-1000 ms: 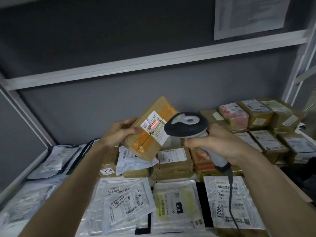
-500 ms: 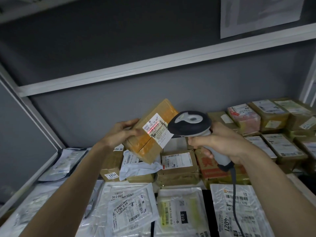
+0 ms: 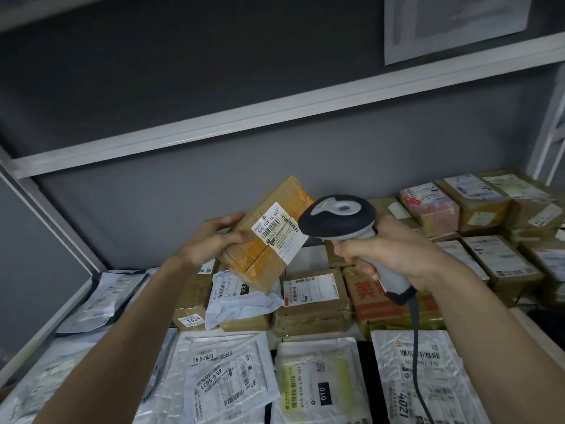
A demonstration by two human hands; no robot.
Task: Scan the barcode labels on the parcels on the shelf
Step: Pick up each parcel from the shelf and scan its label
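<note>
Cardboard parcel [image 3: 269, 237], taped in orange, is lifted off the shelf and tilted, its top corner toward one o'clock, gripped at its nine o'clock end by the left hand [image 3: 211, 240]. Its white barcode label [image 3: 279, 232] faces up and right, just beside the dark head of the handheld scanner [image 3: 339, 217], which the right hand [image 3: 394, 252] clasps around the grey handle.

No red scan line shows on the label, so I cannot tell whether the read has registered; putting the parcel down too soon would leave it unlogged. The scanner head overlaps the label's three o'clock edge and sits very near it, which may be too near for a clean read, and glare from glossy tape could spoil it. The one-ended grip leaves the far corner unsupported, so the box could twist or slip onto the parcels below. The scanner cable [image 3: 415, 347] hangs toward six o'clock across a silver mailer bag [image 3: 428, 371] and could drag it.

Open room lies upward, between the parcels and the white upper shelf rail [image 3: 275, 117]. Stacked boxes [image 3: 477, 203] crowd three o'clock, the shelf frame [image 3: 46, 215] closes nine o'clock, and flat mailers cover the shelf at six.
</note>
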